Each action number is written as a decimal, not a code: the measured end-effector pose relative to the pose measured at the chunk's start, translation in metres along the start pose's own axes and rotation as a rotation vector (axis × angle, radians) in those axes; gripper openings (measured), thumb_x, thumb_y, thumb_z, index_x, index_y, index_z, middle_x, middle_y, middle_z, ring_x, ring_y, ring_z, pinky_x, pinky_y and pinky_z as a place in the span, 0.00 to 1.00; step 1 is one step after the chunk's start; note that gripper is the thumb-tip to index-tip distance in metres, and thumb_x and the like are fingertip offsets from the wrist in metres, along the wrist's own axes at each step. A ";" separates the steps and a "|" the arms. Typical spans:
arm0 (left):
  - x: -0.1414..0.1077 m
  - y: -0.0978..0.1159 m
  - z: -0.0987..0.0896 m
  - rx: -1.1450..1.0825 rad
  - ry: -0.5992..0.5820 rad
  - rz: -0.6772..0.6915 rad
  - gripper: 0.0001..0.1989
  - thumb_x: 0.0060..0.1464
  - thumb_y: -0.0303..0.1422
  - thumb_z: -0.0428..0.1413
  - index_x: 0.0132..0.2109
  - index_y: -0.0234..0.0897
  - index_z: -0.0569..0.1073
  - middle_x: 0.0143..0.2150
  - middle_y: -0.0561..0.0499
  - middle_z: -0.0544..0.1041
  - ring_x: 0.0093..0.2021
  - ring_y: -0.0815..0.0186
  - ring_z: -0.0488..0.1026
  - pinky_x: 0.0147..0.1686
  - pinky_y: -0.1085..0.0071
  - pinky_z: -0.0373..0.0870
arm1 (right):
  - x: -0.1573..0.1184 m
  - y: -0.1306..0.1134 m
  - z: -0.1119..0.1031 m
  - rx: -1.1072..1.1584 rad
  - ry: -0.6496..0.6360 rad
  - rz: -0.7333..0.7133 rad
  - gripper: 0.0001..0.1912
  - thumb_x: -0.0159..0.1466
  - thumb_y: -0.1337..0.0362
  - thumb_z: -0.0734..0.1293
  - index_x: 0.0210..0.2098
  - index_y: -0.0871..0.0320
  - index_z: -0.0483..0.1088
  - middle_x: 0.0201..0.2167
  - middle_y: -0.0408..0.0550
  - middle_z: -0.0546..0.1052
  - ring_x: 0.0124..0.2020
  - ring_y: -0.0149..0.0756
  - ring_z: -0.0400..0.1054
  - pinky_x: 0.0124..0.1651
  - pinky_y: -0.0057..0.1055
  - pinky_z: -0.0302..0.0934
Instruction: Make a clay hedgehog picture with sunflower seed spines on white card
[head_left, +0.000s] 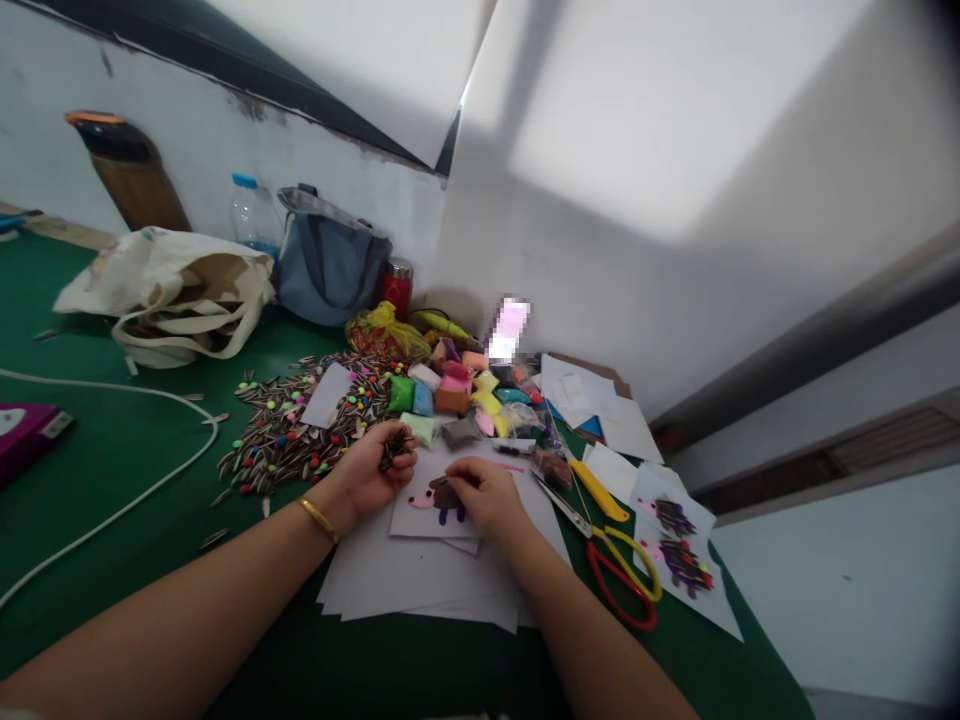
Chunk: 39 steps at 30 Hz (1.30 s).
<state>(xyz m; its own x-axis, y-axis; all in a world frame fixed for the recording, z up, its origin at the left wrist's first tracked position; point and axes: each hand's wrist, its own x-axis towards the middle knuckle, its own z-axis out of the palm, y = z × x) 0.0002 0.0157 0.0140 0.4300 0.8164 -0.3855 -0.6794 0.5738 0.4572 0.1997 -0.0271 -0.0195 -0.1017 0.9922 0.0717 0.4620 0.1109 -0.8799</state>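
Note:
My left hand (375, 470), palm up, is curled around a small bunch of sunflower seeds (394, 450). Thumb and fingers of my right hand (484, 495) are pinched together over a brown clay hedgehog (442, 494) with a pink snout and purple legs. Whatever lies in that pinch is too small to make out. The hedgehog is on a white card (420, 522), which rests on a stack of white sheets (420, 590). Left of my left hand spreads a pile of striped sunflower seeds (292, 455) mixed with bright coloured bits.
Packets of coloured clay (451, 400) lie behind the hands. Scissors (619, 570) and a yellow cutter (598, 490) are at the right, beside finished-looking seed hedgehogs (682, 560). Bags (330, 260), a bottle (253, 215) and a white cable (172, 470) occupy the back and left.

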 end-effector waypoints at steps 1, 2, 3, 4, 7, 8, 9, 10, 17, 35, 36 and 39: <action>0.000 0.000 -0.001 0.000 0.002 0.002 0.06 0.56 0.26 0.52 0.30 0.35 0.64 0.25 0.55 0.65 0.16 0.76 0.58 0.13 0.81 0.51 | 0.000 0.000 0.000 -0.034 -0.006 -0.024 0.08 0.59 0.66 0.65 0.36 0.55 0.76 0.31 0.45 0.80 0.33 0.35 0.74 0.36 0.30 0.65; 0.000 0.001 -0.001 -0.001 0.003 0.003 0.06 0.56 0.26 0.52 0.30 0.35 0.64 0.25 0.55 0.65 0.16 0.76 0.58 0.13 0.81 0.51 | 0.000 0.000 0.000 -0.073 -0.009 -0.046 0.08 0.59 0.66 0.65 0.36 0.55 0.77 0.32 0.45 0.80 0.34 0.36 0.74 0.36 0.30 0.65; 0.000 0.001 -0.001 -0.002 0.005 0.004 0.06 0.56 0.27 0.52 0.30 0.35 0.64 0.25 0.55 0.65 0.16 0.77 0.58 0.13 0.81 0.51 | -0.001 -0.002 0.000 -0.119 -0.009 -0.063 0.08 0.60 0.66 0.65 0.36 0.54 0.77 0.32 0.45 0.81 0.34 0.36 0.74 0.37 0.30 0.65; 0.000 0.001 -0.002 -0.004 0.007 0.005 0.06 0.56 0.27 0.52 0.31 0.35 0.64 0.25 0.55 0.65 0.16 0.77 0.58 0.13 0.81 0.51 | -0.001 -0.005 -0.001 -0.165 -0.007 -0.077 0.08 0.60 0.67 0.66 0.35 0.54 0.78 0.32 0.45 0.81 0.35 0.36 0.74 0.38 0.31 0.64; 0.000 0.001 -0.001 -0.007 0.014 0.008 0.06 0.56 0.27 0.52 0.30 0.35 0.64 0.25 0.55 0.65 0.16 0.77 0.58 0.13 0.82 0.50 | -0.001 -0.014 -0.003 -0.286 -0.005 -0.104 0.08 0.61 0.68 0.66 0.35 0.53 0.78 0.33 0.45 0.81 0.36 0.37 0.73 0.40 0.32 0.63; 0.000 0.001 -0.001 -0.008 0.015 0.009 0.07 0.56 0.27 0.52 0.30 0.35 0.64 0.25 0.55 0.65 0.16 0.77 0.58 0.13 0.82 0.50 | -0.001 -0.017 -0.003 -0.317 -0.008 -0.109 0.08 0.61 0.68 0.67 0.35 0.53 0.79 0.34 0.45 0.81 0.37 0.38 0.73 0.40 0.32 0.62; 0.001 0.001 -0.001 -0.009 0.015 0.010 0.07 0.57 0.27 0.52 0.30 0.35 0.64 0.24 0.55 0.65 0.16 0.77 0.58 0.13 0.82 0.50 | 0.000 -0.019 -0.002 -0.341 -0.016 -0.115 0.08 0.62 0.68 0.67 0.35 0.53 0.79 0.34 0.45 0.81 0.37 0.38 0.73 0.40 0.31 0.62; 0.001 0.001 -0.001 -0.008 0.013 0.010 0.07 0.57 0.27 0.52 0.30 0.35 0.64 0.24 0.55 0.65 0.16 0.77 0.58 0.13 0.82 0.50 | 0.000 -0.020 -0.001 -0.363 -0.029 -0.124 0.07 0.62 0.68 0.67 0.35 0.53 0.79 0.33 0.45 0.81 0.37 0.38 0.73 0.40 0.31 0.62; 0.002 0.000 -0.002 0.004 0.007 0.007 0.07 0.57 0.27 0.52 0.30 0.35 0.64 0.24 0.55 0.65 0.16 0.76 0.58 0.13 0.81 0.51 | -0.001 -0.021 0.006 -0.459 -0.017 -0.210 0.06 0.63 0.68 0.69 0.38 0.55 0.79 0.35 0.47 0.81 0.40 0.38 0.72 0.46 0.32 0.61; 0.001 -0.001 -0.002 0.013 0.017 0.006 0.07 0.57 0.27 0.52 0.31 0.35 0.65 0.24 0.55 0.66 0.16 0.76 0.59 0.13 0.81 0.52 | 0.000 -0.020 0.001 -0.690 -0.082 -0.384 0.09 0.66 0.67 0.67 0.41 0.53 0.79 0.34 0.49 0.78 0.39 0.39 0.69 0.44 0.33 0.59; 0.001 -0.001 -0.003 0.016 0.021 0.006 0.07 0.58 0.27 0.52 0.31 0.35 0.65 0.24 0.54 0.66 0.16 0.76 0.59 0.13 0.81 0.52 | 0.001 -0.020 0.002 -0.681 -0.080 -0.384 0.09 0.66 0.67 0.67 0.40 0.53 0.80 0.34 0.49 0.78 0.39 0.39 0.69 0.43 0.33 0.59; 0.002 -0.002 -0.003 0.025 0.035 0.009 0.07 0.58 0.27 0.51 0.31 0.35 0.65 0.24 0.54 0.66 0.17 0.75 0.59 0.14 0.80 0.53 | 0.002 -0.018 0.003 -0.682 -0.087 -0.395 0.09 0.66 0.68 0.66 0.39 0.53 0.80 0.34 0.48 0.78 0.38 0.38 0.69 0.42 0.32 0.59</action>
<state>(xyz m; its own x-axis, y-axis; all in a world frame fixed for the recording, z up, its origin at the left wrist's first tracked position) 0.0006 0.0157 0.0105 0.4030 0.8188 -0.4090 -0.6677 0.5686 0.4805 0.1886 -0.0273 -0.0050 -0.4259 0.8674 0.2572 0.8126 0.4918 -0.3129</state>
